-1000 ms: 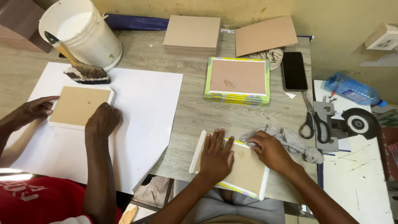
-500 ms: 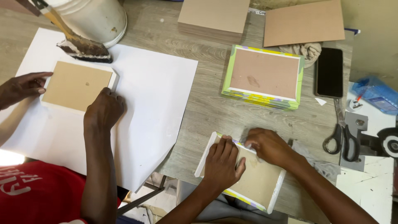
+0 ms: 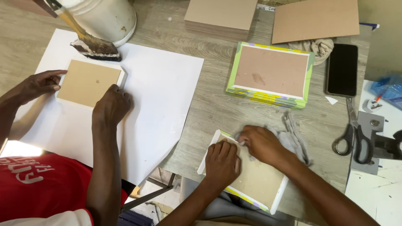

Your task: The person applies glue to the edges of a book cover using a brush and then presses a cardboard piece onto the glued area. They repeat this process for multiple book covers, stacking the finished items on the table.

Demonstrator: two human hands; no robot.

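A brown board with a white and yellow-green paper edge (image 3: 255, 184) lies at the table's near edge. My left hand (image 3: 222, 163) presses flat on its upper left part. My right hand (image 3: 261, 144) is closed on a grey cloth (image 3: 293, 138) and holds it against the board's top edge, just right of my left hand. The rest of the cloth trails off to the right on the table.
A stack of similar covered boards (image 3: 270, 75) lies beyond. Plain boards (image 3: 222, 14) and a brown sheet (image 3: 316, 19) sit at the back, a phone (image 3: 342, 69) and scissors (image 3: 354, 138) to the right. On the left another person's hands (image 3: 111, 106) press a board (image 3: 88, 82) onto white paper (image 3: 163, 96), near a bucket (image 3: 104, 16) and a glue brush (image 3: 90, 42).
My right hand has slid left with the cloth along the board's top edge, up next to my left hand. The view has dropped closer to the table. The other person's hands stay on their board.
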